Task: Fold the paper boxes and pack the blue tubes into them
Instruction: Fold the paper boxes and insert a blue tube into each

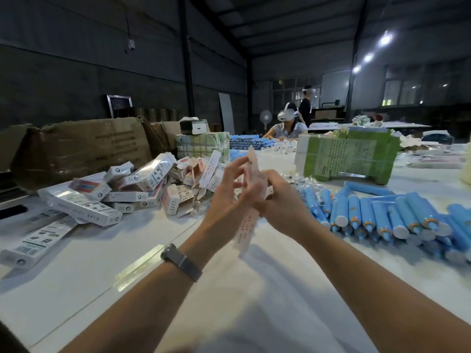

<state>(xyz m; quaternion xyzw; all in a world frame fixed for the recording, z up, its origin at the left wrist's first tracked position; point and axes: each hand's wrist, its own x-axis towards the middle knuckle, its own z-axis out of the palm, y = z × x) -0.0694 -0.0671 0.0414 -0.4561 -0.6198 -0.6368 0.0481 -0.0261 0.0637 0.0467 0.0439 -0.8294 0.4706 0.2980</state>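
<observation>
The person holds one flat paper box (248, 200) upright above the middle of the white bench (102, 271), clear of the surface, probably so both ends hang free to be squared up and their flaps worked. The right hand (277, 200) has its grip curled round the carton's middle to steady it, while the left hand (229, 192) lies against the other face with fingers spread and nearly straight, seemingly pressing the sleeve open rather than clutching it; motion blur hides exactly where its fingertips touch. I judge the folding barely begun, since the carton looks flat and no tube is in it. The blue tubes (382, 217) lie in a row along the bench's right edge, caps toward the person, near the right hand for an easy reach. A heap of white cartons (132, 192) sits toward the left edge, out of the working space.
</observation>
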